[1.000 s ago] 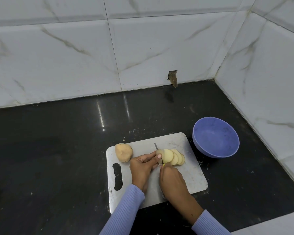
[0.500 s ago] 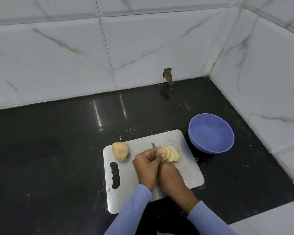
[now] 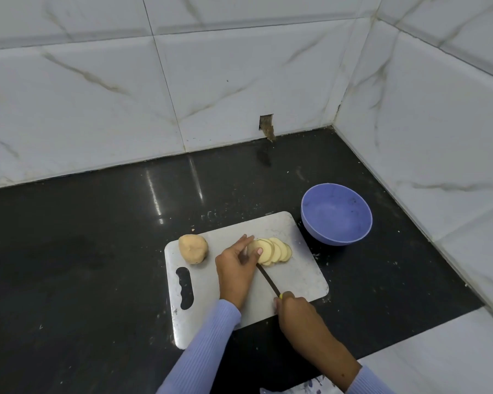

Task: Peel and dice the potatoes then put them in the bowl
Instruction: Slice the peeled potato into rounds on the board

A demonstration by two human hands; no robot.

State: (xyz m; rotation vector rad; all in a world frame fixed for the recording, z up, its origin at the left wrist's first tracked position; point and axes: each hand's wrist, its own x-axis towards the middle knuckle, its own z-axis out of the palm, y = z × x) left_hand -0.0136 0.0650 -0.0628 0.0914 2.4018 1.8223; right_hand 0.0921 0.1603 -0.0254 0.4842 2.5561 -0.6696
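Our right hand (image 3: pixel 292 311) has drawn the knife (image 3: pixel 268 278) back toward us since half a second ago, when it sat tight against the slices — now its blade lies low across the cutting board (image 3: pixel 296 280), handle gripped in curled fingers. Our left hand (image 3: pixel 235 268) steadies the fanned potato slices (image 3: pixel 272 251), thumb resting on the nearest one. We judge ourselves mid-dicing: the slices next want stacking and cross-cutting. A second whole potato (image 3: pixel 193 248) waits at the board's left end. The blue bowl (image 3: pixel 336 213) stands empty just beside the board on the dark worktop (image 3: pixel 97 251) — nothing blocks the way.
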